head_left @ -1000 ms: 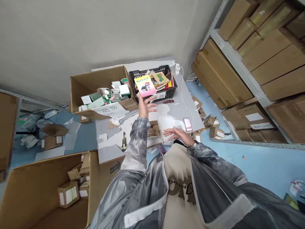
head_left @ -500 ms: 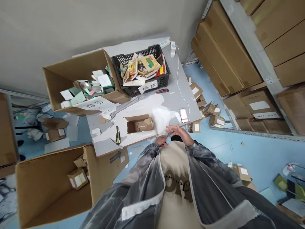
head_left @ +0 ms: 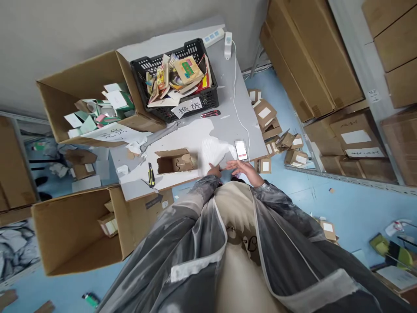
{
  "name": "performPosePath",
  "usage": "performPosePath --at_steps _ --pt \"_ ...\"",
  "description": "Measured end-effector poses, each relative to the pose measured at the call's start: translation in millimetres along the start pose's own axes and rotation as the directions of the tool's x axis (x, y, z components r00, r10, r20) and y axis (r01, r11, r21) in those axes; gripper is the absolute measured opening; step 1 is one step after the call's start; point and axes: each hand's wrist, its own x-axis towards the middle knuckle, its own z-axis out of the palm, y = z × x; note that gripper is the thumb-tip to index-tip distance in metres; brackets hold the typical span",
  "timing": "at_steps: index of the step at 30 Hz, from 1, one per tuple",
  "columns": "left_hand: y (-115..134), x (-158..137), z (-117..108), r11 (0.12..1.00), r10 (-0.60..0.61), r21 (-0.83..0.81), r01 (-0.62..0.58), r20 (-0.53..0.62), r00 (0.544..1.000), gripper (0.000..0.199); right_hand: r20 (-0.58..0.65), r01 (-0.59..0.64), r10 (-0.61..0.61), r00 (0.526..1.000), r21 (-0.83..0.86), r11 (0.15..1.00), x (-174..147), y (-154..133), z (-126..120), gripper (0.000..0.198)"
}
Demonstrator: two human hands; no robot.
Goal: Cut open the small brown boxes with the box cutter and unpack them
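At the table's front edge my left hand [head_left: 214,171] rests by a crumpled white plastic wrap [head_left: 213,150], a finger stretched toward it; whether they touch I cannot tell. Nothing shows in that hand. My right hand [head_left: 246,170] is held just right of it, palm inward with fingers extended and apart, empty. Above it lies a phone [head_left: 241,150] with a lit screen and a white cable. Left of the wrap stands a small opened cardboard box [head_left: 176,163]. A yellow-and-black utility knife [head_left: 151,175] lies farther left.
A black crate [head_left: 211,93] of books and a large carton [head_left: 48,100] of small green-and-white boxes stand at the back. A red utility knife [head_left: 210,114] lies before the crate. Another large carton [head_left: 74,234] is on the floor at left. Stacked cartons [head_left: 312,65] fill the right side.
My left hand has moved forward toward the white wrap and its finger now reaches out. My right hand stays open beside it. The whole view has shifted, with the table appearing farther left.
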Motion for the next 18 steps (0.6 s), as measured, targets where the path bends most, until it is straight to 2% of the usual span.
performPosePath --at_steps 3,7,9,11,12,14,16,18 --pt "1.4 7.1 3.4 0.986 -0.120 0.097 0.136 -0.156 0.980 0.019 -0.045 -0.013 0.013 0.999 -0.006 1.000 -0.3 -5.0 -30.3 0.085" --pt "10.3 4.2 -3.3 0.976 -0.173 0.100 0.194 -0.187 0.967 0.013 -0.172 -0.073 0.066 0.983 -0.037 0.997 11.4 1.6 -63.1 0.080" --pt "18.4 -7.2 -7.9 0.988 -0.152 0.006 0.154 -0.151 0.977 0.019 -0.170 -0.117 0.102 0.980 -0.079 0.990 19.8 6.9 -72.5 0.072" --pt "28.0 -25.6 -11.3 0.979 -0.109 -0.185 0.087 -0.110 0.988 0.033 -0.098 -0.096 0.083 0.992 -0.137 0.986 27.7 8.6 -75.8 0.059" --pt "32.9 -36.6 -12.2 0.953 -0.091 -0.296 0.057 -0.103 0.991 0.039 -0.049 -0.039 0.031 0.998 -0.174 0.984 31.2 7.4 -75.2 0.052" --pt "42.1 -59.7 -11.7 0.882 -0.083 -0.471 0.016 -0.122 0.989 0.046 0.064 0.150 -0.138 0.988 -0.252 0.956 37.2 0.6 -70.5 0.039" --pt "50.1 -81.1 -8.5 0.827 -0.093 -0.562 -0.006 -0.147 0.985 0.046 0.181 0.345 -0.302 0.936 -0.303 0.889 41.8 -10.3 -63.4 0.031" --pt "57.1 -97.8 -3.5 0.813 -0.087 -0.582 -0.017 -0.150 0.985 0.049 0.257 0.454 -0.386 0.886 -0.312 0.834 45.4 -22.0 -57.2 0.030"
